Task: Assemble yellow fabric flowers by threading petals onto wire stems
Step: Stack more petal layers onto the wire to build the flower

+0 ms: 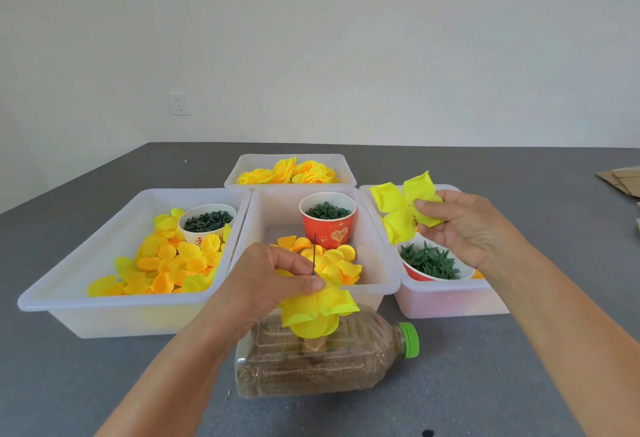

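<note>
Two hands up, both busy. The left hand [273, 280] pinches a thin dark wire stem [314, 254] between thumb and fingers, stem pointing up, with a partly built yellow flower [317, 312] hanging below the grip, over a lying plastic bottle [329, 357] with a green cap. The right hand [464, 225] holds a four-lobed yellow petal piece [398, 208] by one lobe, thumb and forefinger closed on it, raised over the right tray [446, 301], well apart from the stem tip.

Next is likely getting the petal's centre hole onto the stem tip. Risks: the hole is too small to see here, probably at the middle where the lobes meet, and the grip is off-centre on one lobe, so the fabric may flop and miss the tip. The wire could pierce the fabric beside the hole or prick a finger. The stem is thin; a loose pinch lets it slide down and the stacked petals slip off below. Pushing hard could bend the wire.

The middle tray [381, 284] with loose petals and a red cup [329, 228] sits right behind the left hand; a low sweep could knock the cup.
</note>
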The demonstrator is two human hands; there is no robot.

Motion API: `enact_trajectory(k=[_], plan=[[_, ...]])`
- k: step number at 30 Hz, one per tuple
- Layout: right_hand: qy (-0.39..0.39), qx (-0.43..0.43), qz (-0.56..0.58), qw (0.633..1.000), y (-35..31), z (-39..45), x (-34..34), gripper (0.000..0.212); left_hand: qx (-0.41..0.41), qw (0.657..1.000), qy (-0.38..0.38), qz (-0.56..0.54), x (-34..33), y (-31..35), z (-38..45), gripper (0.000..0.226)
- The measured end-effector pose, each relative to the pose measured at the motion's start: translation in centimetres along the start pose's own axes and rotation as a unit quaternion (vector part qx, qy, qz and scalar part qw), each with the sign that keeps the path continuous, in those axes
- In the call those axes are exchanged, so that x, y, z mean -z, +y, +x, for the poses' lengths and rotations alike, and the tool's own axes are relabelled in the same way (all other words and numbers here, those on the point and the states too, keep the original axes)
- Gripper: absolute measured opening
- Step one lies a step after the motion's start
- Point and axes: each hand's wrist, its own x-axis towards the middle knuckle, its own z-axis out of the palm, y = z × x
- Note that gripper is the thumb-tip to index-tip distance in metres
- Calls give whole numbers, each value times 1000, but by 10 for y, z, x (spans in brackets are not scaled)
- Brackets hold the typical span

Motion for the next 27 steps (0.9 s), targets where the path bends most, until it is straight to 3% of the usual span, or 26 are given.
enact_trajectory(k=[3, 8, 18, 27], plan=[[-59, -19, 16, 998, 2, -8, -16, 9, 2, 1000, -1, 3, 0, 1, -1, 13], [-92, -29, -5, 995, 6, -16, -36, 13, 4, 1000, -5, 12, 1, 3, -1, 13], [-81, -27, -65, 994, 13, -19, -57, 15, 0, 1000, -20, 6, 4, 4, -4, 9], [-80, -27, -37, 996, 11, -23, -67, 13, 2, 999, -41, -5, 5, 8, -8, 14]])
